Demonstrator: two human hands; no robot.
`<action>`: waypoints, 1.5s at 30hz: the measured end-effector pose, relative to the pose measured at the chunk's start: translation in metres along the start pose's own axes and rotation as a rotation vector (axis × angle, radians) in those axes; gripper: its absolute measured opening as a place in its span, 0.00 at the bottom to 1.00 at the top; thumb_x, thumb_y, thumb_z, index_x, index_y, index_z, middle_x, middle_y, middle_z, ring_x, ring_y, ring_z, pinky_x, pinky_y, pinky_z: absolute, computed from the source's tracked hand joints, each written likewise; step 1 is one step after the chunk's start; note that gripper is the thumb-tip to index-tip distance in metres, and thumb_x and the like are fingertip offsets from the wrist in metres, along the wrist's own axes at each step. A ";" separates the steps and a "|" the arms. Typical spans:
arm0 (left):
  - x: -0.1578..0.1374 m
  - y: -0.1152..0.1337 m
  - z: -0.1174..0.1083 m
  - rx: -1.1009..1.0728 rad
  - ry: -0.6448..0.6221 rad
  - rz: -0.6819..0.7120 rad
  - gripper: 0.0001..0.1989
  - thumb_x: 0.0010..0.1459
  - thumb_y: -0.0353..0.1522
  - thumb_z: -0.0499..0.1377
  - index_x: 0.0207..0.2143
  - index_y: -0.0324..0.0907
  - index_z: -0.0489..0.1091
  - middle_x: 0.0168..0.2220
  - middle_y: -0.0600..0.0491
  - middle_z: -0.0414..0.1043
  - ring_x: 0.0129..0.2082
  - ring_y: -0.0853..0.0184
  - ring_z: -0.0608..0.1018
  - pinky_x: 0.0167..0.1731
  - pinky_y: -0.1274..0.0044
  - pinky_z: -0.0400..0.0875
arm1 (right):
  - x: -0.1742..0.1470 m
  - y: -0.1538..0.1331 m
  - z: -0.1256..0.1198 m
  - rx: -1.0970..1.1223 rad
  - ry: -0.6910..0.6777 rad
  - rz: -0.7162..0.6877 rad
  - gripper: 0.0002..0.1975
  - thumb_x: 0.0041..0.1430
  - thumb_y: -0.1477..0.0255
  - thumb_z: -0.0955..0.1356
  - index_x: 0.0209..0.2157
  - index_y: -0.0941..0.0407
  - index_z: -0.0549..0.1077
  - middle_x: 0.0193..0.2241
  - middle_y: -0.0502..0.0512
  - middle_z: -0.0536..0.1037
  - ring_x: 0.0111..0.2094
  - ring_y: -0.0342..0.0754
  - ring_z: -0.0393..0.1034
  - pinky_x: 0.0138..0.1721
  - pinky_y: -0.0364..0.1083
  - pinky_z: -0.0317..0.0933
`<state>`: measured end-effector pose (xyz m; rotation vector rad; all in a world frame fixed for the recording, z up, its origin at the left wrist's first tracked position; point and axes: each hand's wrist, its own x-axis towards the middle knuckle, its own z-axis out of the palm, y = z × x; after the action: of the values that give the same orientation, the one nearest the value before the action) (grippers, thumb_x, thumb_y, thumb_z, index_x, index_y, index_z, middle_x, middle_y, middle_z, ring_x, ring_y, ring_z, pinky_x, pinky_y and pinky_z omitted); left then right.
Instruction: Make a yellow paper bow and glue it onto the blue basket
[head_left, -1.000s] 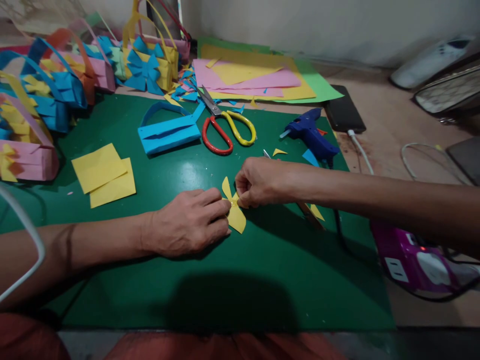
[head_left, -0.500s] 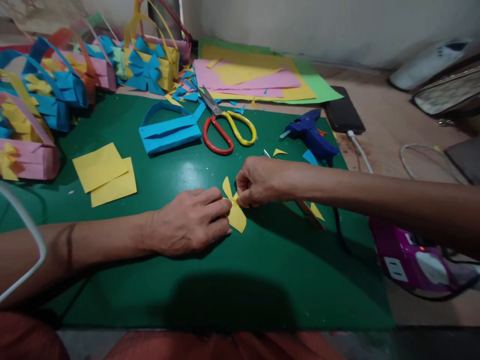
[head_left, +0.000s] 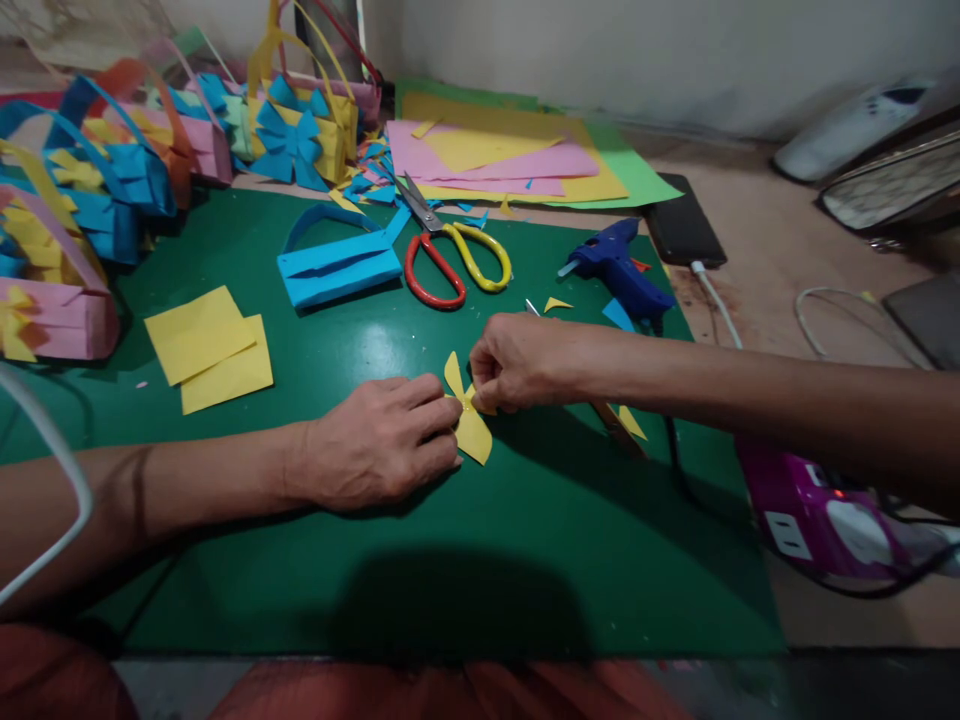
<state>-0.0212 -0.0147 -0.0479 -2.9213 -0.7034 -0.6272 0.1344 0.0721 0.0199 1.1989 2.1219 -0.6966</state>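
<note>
A yellow paper flower (head_left: 474, 437) with pointed petals lies on the green board (head_left: 562, 560), between my hands. My left hand (head_left: 386, 440) rests on the board, its fingers closed on the flower's left side. From the right, my right hand (head_left: 514, 362) pinches a petal near the flower's shiny centre. My fingers hide parts of the petals. Beyond them sit a blue paper bag (head_left: 341, 268) with a handle and a pair of scissors (head_left: 427, 232) with one red and one yellow handle. Under my right forearm, a thin tool with a brown handle (head_left: 619, 430) is partly covered.
Two yellow paper squares (head_left: 225, 350) overlap at the left. Finished paper bags (head_left: 135, 180) crowd the back left; coloured paper sheets (head_left: 510, 150) lie at the back. A blue glue gun (head_left: 622, 265), a phone (head_left: 684, 220) and a purple power strip (head_left: 817, 510) are on the right.
Almost nothing differs. Both hands stay on the yellow paper flower, and the view has shifted very slightly.
</note>
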 end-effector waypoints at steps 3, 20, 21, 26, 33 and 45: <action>0.000 0.000 0.000 0.008 0.006 0.006 0.09 0.62 0.30 0.51 0.31 0.40 0.69 0.33 0.49 0.72 0.31 0.65 0.68 0.30 0.73 0.66 | 0.001 0.001 0.000 -0.001 0.001 0.000 0.04 0.45 0.75 0.67 0.24 0.57 0.75 0.18 0.49 0.73 0.21 0.43 0.65 0.19 0.42 0.52; 0.001 0.000 -0.001 0.029 0.000 0.001 0.11 0.63 0.31 0.50 0.30 0.40 0.69 0.33 0.49 0.72 0.31 0.66 0.69 0.31 0.74 0.67 | 0.000 0.002 0.000 -0.038 0.013 -0.037 0.04 0.47 0.74 0.68 0.26 0.58 0.76 0.19 0.50 0.73 0.22 0.43 0.64 0.20 0.42 0.51; 0.001 0.000 -0.001 0.027 0.000 0.001 0.11 0.63 0.31 0.50 0.30 0.40 0.70 0.33 0.49 0.72 0.31 0.66 0.69 0.31 0.74 0.67 | -0.001 0.004 -0.001 -0.032 0.019 -0.044 0.04 0.48 0.73 0.68 0.26 0.58 0.76 0.19 0.50 0.73 0.21 0.42 0.64 0.21 0.42 0.50; 0.001 0.000 0.000 0.014 -0.002 -0.004 0.10 0.62 0.30 0.51 0.30 0.40 0.70 0.33 0.49 0.73 0.31 0.66 0.69 0.31 0.74 0.66 | -0.008 0.016 -0.006 0.008 0.107 -0.054 0.09 0.52 0.67 0.68 0.26 0.58 0.76 0.16 0.48 0.69 0.19 0.41 0.59 0.21 0.42 0.48; 0.001 0.000 0.000 0.003 0.026 -0.018 0.11 0.63 0.30 0.51 0.29 0.39 0.70 0.31 0.50 0.73 0.30 0.65 0.69 0.30 0.74 0.66 | -0.045 0.019 0.036 -0.307 0.404 -0.219 0.09 0.60 0.70 0.65 0.28 0.58 0.74 0.21 0.53 0.73 0.23 0.45 0.64 0.23 0.45 0.42; 0.002 0.000 0.001 0.006 0.048 -0.050 0.14 0.63 0.32 0.50 0.26 0.39 0.69 0.29 0.50 0.73 0.31 0.66 0.71 0.30 0.76 0.68 | -0.051 0.023 0.091 -0.845 0.863 -0.681 0.12 0.58 0.83 0.59 0.30 0.62 0.72 0.19 0.54 0.70 0.20 0.46 0.61 0.19 0.46 0.43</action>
<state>-0.0194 -0.0137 -0.0482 -2.8808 -0.7736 -0.6969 0.1975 -0.0088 -0.0095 0.2636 3.0586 0.6112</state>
